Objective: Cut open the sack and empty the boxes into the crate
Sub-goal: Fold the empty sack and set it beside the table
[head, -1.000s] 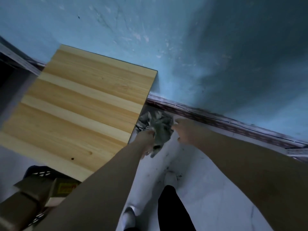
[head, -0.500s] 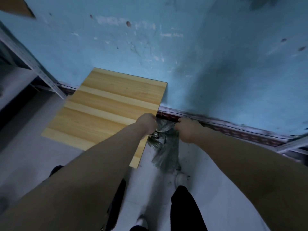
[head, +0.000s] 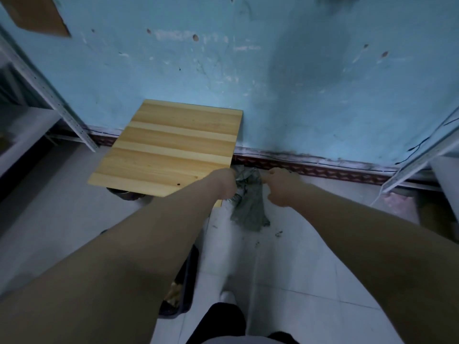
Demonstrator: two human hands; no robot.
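A crumpled grey sack (head: 249, 204) hangs limp between my two hands, just in front of the wall's base. My left hand (head: 223, 181) grips its top left edge, fingers closed on the fabric. My right hand (head: 280, 186) is closed on its top right edge. The sack's lower end droops toward the white tiled floor. A dark crate (head: 183, 281) with a brown box inside shows partly under my left forearm, which hides most of it.
A light wooden tabletop (head: 169, 147) stands left of the sack against the blue wall (head: 298, 83). Metal shelving (head: 37, 90) is at far left, and another shelf frame (head: 422, 155) at far right. My leg and white sock (head: 227, 296) are below.
The camera has risen and pulled back, so the table looks smaller. The sack has been lifted off the floor and now hangs stretched out between both hands.
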